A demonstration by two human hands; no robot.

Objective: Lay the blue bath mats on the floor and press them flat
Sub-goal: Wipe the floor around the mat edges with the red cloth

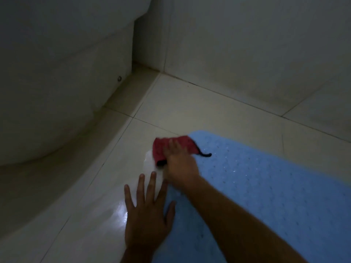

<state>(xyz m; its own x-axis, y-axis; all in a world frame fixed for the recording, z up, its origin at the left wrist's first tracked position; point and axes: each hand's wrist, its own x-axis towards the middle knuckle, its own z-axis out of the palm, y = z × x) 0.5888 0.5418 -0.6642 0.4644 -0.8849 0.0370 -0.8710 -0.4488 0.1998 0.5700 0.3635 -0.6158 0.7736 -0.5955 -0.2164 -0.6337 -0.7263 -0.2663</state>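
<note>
One blue bath mat (266,186) in view, lying on the floor (190,111) toward its near right corner. One red cloth (171,147), at the mat's far left corner, partly on tile. Two hands: left hand (146,215) and right hand (180,166). One small round metal fitting (119,78) on the white fixture (57,73) at left.

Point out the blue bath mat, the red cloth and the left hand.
blue bath mat (266,186): head view, middle of its surface.
red cloth (161,148): head view, left part.
left hand (146,217): head view, back of hand.
</note>
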